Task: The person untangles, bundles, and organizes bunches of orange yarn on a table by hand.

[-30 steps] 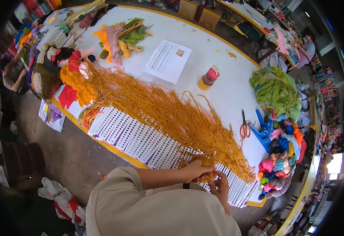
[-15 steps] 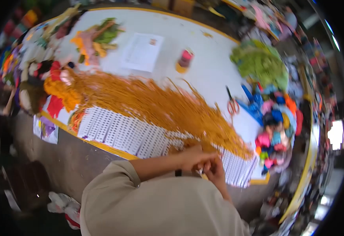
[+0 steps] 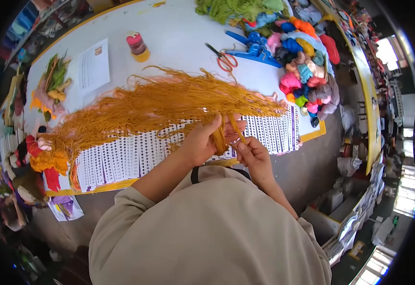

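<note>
A long heap of mustard-coloured yarn [image 3: 169, 99] lies across the table over rows of white cards with dark holes [image 3: 122, 156]. At the table's near edge, my left hand [image 3: 203, 142] has a looped bundle of the same yarn [image 3: 220, 140] over its fingers, with the palm turned up. My right hand [image 3: 256, 157] is just to the right, its thumb and fingers pinched on a strand of that yarn. Both hands are close together in front of the chest.
Red-handled scissors [image 3: 226, 61], a blue plastic tool [image 3: 257, 47] and many coloured yarn balls [image 3: 305, 78] lie at the right. Green yarn [image 3: 240, 9] is at the back. A printed sheet [image 3: 95, 66] and a thread cone [image 3: 137, 46] stand farther left.
The view has turned, so the table's things appear shifted left and up. My hands, earlier close together and blurred, are now slightly apart, with the yarn loops visible on the left one.
</note>
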`<state>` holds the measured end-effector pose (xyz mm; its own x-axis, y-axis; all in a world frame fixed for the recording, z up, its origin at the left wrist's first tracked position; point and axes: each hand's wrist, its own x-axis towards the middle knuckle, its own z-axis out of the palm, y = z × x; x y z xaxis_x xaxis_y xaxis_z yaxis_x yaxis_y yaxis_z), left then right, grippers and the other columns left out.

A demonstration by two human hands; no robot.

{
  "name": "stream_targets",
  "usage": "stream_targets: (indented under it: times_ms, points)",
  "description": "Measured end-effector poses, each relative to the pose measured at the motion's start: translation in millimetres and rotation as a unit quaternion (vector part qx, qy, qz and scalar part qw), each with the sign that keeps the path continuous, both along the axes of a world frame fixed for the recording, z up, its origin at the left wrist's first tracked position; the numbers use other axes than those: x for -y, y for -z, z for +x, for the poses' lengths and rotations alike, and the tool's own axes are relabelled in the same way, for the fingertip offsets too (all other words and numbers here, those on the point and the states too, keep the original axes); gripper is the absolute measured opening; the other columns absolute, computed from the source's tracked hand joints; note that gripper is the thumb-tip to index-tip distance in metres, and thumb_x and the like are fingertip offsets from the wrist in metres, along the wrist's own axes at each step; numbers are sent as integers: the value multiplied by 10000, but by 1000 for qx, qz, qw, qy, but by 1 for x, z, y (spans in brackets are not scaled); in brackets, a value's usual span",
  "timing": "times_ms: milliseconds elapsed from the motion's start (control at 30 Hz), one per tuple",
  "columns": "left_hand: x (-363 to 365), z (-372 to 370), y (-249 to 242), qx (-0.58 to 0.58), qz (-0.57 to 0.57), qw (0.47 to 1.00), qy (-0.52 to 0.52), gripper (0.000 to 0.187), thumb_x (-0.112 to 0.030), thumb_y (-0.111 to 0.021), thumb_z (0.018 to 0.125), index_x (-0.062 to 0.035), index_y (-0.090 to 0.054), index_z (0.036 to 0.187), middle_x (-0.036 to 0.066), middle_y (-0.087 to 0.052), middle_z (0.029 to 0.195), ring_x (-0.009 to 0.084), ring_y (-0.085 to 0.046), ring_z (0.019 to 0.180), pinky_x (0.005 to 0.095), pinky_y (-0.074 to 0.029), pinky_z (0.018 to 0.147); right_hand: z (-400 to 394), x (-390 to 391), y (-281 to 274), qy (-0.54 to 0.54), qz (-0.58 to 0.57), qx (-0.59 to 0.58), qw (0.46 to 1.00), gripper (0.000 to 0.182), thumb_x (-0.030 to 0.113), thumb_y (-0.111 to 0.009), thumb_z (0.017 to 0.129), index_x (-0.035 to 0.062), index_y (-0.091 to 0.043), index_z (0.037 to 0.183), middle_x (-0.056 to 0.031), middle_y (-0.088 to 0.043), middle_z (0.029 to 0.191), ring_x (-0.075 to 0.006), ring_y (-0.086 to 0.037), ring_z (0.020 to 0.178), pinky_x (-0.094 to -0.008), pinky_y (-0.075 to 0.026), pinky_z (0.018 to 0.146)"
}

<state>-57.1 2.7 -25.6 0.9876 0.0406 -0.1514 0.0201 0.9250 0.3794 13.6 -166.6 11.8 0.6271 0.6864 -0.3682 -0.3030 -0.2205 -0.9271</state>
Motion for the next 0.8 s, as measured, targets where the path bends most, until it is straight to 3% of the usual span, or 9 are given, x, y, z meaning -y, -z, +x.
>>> stream_targets:
  times_ms: [167, 200, 300, 367, 400, 500, 567, 700, 800]
  points:
    - [22, 14, -11, -33, 58, 998, -5, 400, -298, -447, 1006, 0, -501, 1267, 127, -602, 1184, 192, -575, 1112, 324, -481, 911, 25, 32, -1, 44, 24, 17, 999, 138, 160, -553, 969, 40, -573, 904, 45, -486, 655, -26, -393, 586, -184, -308, 534]
    - [33, 19, -20, -86, 85, 992, -41, 347, -269, -538, 970, -14, -566, 1204, 92, -642, 1071, 138, -615, 931, 258, -495, 752, 31, 39, -2, 48, 33, 17, 998, 134, 157, -552, 969, 40, -575, 908, 45, -483, 654, -27, -392, 586, -183, -307, 534]
    - [55, 37, -19, -97, 299, 948, 58, 290, -204, -677, 860, -22, -636, 1082, 11, -644, 853, 54, -513, 633, 194, -378, 520, 57, 70, 0, 42, 38, 18, 998, 129, 157, -554, 968, 40, -579, 921, 45, -481, 651, -25, -389, 584, -182, -307, 533]
    - [76, 49, -24, -164, 369, 900, 164, 236, -198, -692, 837, -35, -652, 1003, -1, -633, 811, 41, -506, 635, 182, -371, 533, 75, 93, 0, 37, 56, 4, 998, 128, 160, -560, 965, 41, -583, 923, 46, -481, 650, -23, -389, 583, -182, -310, 533]
    - [93, 56, -22, -134, 406, 893, 141, 193, -213, -714, 816, -52, -657, 907, -32, -587, 711, 26, -455, 561, 178, -328, 488, 86, 106, 0, 32, 45, 19, 998, 130, 167, -563, 961, 42, -588, 934, 49, -481, 650, -23, -388, 582, -177, -308, 533]
    - [119, 67, -15, -122, 362, 890, 251, 157, -210, -685, 835, -70, -628, 793, -53, -446, 566, 25, -332, 444, 200, -234, 409, 118, 154, 10, 59, 45, -67, 995, 133, 170, -551, 964, 46, -597, 950, 42, -501, 659, -29, -402, 582, -182, -327, 539]
    - [130, 69, -18, -128, 236, 933, 241, 163, -207, -639, 872, -75, -615, 781, -49, -426, 548, 30, -324, 434, 199, -224, 405, 131, 181, 27, 140, 22, -82, 987, 139, 181, -543, 964, 58, -605, 943, 26, -539, 699, -40, -429, 599, -192, -356, 553]
    - [154, 78, 7, -126, 54, 990, -38, 325, -326, -484, 990, -21, -580, 1051, -33, -462, 702, 31, -348, 524, 169, -279, 456, 158, 227, 55, 168, -34, -97, 980, 133, 170, -516, 971, 70, -590, 924, 18, -522, 661, -60, -423, 544, -202, -343, 517]
    - [193, 80, 14, -208, 60, 975, 53, 408, -367, -498, 978, -11, -575, 1163, -28, -487, 793, 44, -374, 598, 163, -290, 466, 159, 229, 47, 49, -33, -76, 995, 120, 168, -523, 961, 73, -596, 970, 13, -500, 633, -57, -423, 543, -205, -343, 504]
